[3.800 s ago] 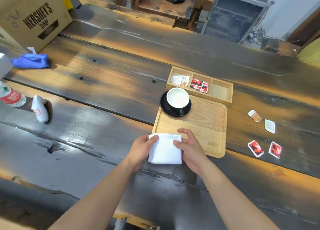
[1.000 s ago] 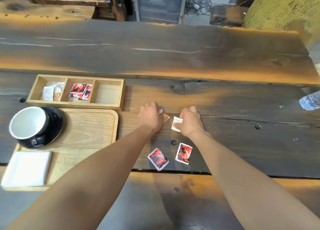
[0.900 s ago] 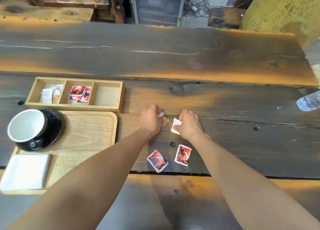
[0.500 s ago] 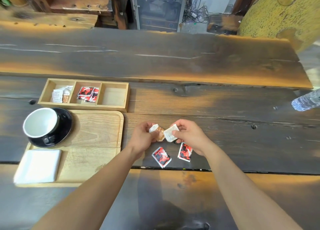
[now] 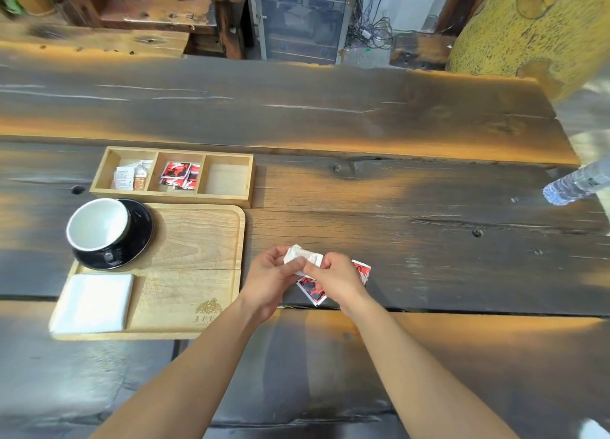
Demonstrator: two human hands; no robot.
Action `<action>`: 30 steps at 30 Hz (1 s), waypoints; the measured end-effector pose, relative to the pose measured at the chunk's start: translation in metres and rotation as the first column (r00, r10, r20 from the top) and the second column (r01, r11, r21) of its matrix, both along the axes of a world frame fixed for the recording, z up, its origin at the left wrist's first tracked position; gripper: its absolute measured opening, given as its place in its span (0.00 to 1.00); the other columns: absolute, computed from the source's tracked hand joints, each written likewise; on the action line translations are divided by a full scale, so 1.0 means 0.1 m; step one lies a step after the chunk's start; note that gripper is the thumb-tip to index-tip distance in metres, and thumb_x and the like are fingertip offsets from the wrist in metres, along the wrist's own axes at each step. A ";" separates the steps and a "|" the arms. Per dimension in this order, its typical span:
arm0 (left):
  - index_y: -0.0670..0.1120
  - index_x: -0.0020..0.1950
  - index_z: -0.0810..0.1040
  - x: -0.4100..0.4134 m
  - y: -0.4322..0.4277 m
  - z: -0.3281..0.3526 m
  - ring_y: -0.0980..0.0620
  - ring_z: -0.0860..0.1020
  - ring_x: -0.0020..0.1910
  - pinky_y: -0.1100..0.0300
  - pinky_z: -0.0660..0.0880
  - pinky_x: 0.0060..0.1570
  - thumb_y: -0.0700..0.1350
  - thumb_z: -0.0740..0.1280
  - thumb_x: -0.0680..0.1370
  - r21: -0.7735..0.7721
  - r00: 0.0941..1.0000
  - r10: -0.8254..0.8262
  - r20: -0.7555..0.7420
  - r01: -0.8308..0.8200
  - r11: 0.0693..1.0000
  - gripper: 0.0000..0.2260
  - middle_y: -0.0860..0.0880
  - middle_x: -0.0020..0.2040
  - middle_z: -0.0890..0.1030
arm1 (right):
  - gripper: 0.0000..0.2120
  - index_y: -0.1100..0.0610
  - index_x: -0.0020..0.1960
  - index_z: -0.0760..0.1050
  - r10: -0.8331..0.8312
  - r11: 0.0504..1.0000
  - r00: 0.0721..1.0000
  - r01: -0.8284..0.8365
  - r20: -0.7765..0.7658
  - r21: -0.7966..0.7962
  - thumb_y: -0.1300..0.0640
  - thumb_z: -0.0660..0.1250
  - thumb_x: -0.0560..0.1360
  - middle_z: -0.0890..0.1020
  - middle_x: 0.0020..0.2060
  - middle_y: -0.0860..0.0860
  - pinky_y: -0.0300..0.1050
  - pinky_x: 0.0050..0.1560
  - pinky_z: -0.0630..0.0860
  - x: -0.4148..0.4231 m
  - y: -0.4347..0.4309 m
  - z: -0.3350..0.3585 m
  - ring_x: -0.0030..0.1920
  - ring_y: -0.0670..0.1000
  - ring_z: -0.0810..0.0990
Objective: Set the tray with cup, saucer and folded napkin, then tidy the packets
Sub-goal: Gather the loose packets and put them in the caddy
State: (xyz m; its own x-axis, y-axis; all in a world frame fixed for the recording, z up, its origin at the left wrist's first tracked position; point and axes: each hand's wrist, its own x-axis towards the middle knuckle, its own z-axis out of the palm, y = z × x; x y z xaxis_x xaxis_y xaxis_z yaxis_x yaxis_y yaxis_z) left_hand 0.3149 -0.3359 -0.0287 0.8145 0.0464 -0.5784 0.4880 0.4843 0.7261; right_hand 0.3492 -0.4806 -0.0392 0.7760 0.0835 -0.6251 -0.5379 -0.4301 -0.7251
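A wooden tray (image 5: 198,240) carries a white-lined cup (image 5: 97,224) on a black saucer (image 5: 140,230) and a folded white napkin (image 5: 94,303). Behind it a wooden three-slot box (image 5: 227,179) holds white packets (image 5: 130,176) on the left and red packets (image 5: 181,174) in the middle; the right slot is bare. My left hand (image 5: 269,278) and right hand (image 5: 333,278) meet right of the tray, pinching white packets (image 5: 302,257) between them. Two red packets (image 5: 312,291) lie on the table beneath my hands, one partly hidden (image 5: 362,270).
A clear plastic bottle (image 5: 576,184) lies at the table's right edge. A yellow rough pillar (image 5: 534,22) stands at the back right, with dark wooden furniture and a rack with cables behind the table.
Both hands lifted the white and brown-white packets off the table, drew back toward me and brought them together. The two red packets stayed put.
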 end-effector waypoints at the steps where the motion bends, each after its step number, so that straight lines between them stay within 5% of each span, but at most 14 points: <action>1: 0.35 0.57 0.75 -0.02 0.01 0.00 0.46 0.84 0.42 0.56 0.83 0.48 0.32 0.68 0.79 0.002 1.000 0.010 -0.003 -0.010 1.000 0.07 0.38 0.45 0.84 | 0.20 0.55 0.40 0.70 0.021 1.000 0.999 -0.021 -0.026 0.020 0.43 0.77 0.70 0.82 0.28 0.48 0.39 0.29 0.72 -0.04 -0.02 0.00 0.29 0.47 0.80; 4: 0.35 0.54 0.76 -0.05 0.09 0.00 0.47 0.85 0.42 0.57 0.82 0.44 0.33 0.68 0.80 0.034 0.994 0.096 -0.053 -0.094 0.995 0.04 0.41 0.44 0.85 | 0.20 0.57 0.50 0.77 0.046 0.995 0.998 -0.043 -0.036 0.087 0.45 0.78 0.68 0.85 0.43 0.51 0.44 0.38 0.77 -0.14 -0.10 -0.02 0.40 0.48 0.83; 6: 0.38 0.50 0.78 -0.07 0.15 -0.01 0.49 0.85 0.41 0.56 0.83 0.45 0.32 0.68 0.79 0.092 0.986 0.146 -0.076 -0.139 0.986 0.02 0.43 0.42 0.86 | 0.18 0.58 0.53 0.76 0.152 0.971 0.983 -0.130 0.098 -0.202 0.48 0.76 0.71 0.83 0.49 0.53 0.49 0.48 0.79 -0.19 -0.12 -0.08 0.49 0.53 0.83; 8: 0.38 0.50 0.79 -0.09 0.21 -0.02 0.49 0.85 0.42 0.53 0.83 0.50 0.33 0.69 0.79 0.134 0.982 0.168 -0.082 -0.156 0.979 0.02 0.45 0.42 0.86 | 0.19 0.59 0.59 0.75 0.397 0.779 0.904 -0.241 0.158 -0.579 0.48 0.72 0.75 0.79 0.56 0.55 0.51 0.56 0.76 -0.25 -0.08 -0.15 0.58 0.57 0.78; 10: 0.37 0.52 0.79 -0.11 0.28 -0.03 0.47 0.84 0.44 0.50 0.82 0.53 0.33 0.69 0.79 0.167 0.980 0.181 -0.086 -0.165 0.972 0.03 0.43 0.44 0.85 | 0.21 0.60 0.64 0.72 0.499 0.643 0.859 -0.278 0.114 -0.714 0.47 0.69 0.78 0.78 0.60 0.58 0.51 0.58 0.74 -0.31 0.02 -0.19 0.62 0.58 0.75; 15: 0.39 0.52 0.80 -0.15 0.40 -0.08 0.46 0.84 0.46 0.52 0.81 0.50 0.33 0.70 0.78 0.188 0.974 0.199 -0.107 -0.177 0.966 0.04 0.42 0.46 0.85 | 0.19 0.61 0.65 0.73 0.415 0.706 0.906 -0.258 0.089 -0.660 0.50 0.67 0.80 0.77 0.62 0.58 0.52 0.60 0.73 -0.30 0.06 -0.21 0.64 0.60 0.74; 18: 0.38 0.54 0.80 -0.14 0.42 -0.10 0.47 0.84 0.45 0.53 0.81 0.49 0.33 0.70 0.78 0.188 0.975 0.187 -0.122 -0.162 0.969 0.06 0.41 0.47 0.85 | 0.17 0.60 0.65 0.72 0.268 0.747 0.946 -0.086 0.181 -0.659 0.49 0.60 0.83 0.76 0.63 0.57 0.54 0.62 0.70 -0.27 -0.14 -0.20 0.65 0.60 0.71; 21: 0.37 0.54 0.79 -0.13 0.38 -0.09 0.48 0.84 0.43 0.55 0.82 0.47 0.33 0.69 0.78 0.188 0.980 0.156 -0.120 -0.132 0.973 0.05 0.41 0.47 0.84 | 0.18 0.61 0.65 0.71 0.065 0.707 0.979 0.092 0.194 -0.701 0.49 0.56 0.84 0.72 0.62 0.58 0.56 0.60 0.67 -0.24 -0.33 -0.23 0.62 0.60 0.68; 24: 0.37 0.53 0.79 -0.13 0.34 -0.08 0.47 0.83 0.45 0.53 0.82 0.50 0.33 0.69 0.78 0.186 0.983 0.144 -0.114 -0.122 0.975 0.05 0.41 0.47 0.83 | 0.19 0.61 0.65 0.69 0.031 0.665 0.992 0.073 0.125 -0.743 0.49 0.53 0.84 0.70 0.64 0.58 0.56 0.62 0.65 -0.20 -0.41 -0.30 0.63 0.60 0.67; 30: 0.37 0.52 0.78 -0.17 0.44 -0.02 0.44 0.83 0.48 0.51 0.81 0.52 0.33 0.69 0.78 0.173 0.985 0.140 -0.098 -0.122 0.977 0.04 0.40 0.48 0.83 | 0.19 0.60 0.63 0.65 -0.051 0.644 0.995 0.095 0.082 -0.759 0.51 0.67 0.79 0.74 0.63 0.63 0.56 0.61 0.69 -0.12 -0.30 -0.36 0.63 0.63 0.71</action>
State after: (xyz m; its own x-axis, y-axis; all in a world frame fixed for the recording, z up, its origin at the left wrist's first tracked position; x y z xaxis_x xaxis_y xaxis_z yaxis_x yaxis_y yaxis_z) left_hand 0.2976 -0.2917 -0.0302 0.7271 0.2513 -0.6389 0.5094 0.4265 0.7474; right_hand 0.3369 -0.5107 -0.0753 0.7890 -0.4633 -0.4035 -0.5664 -0.8031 -0.1853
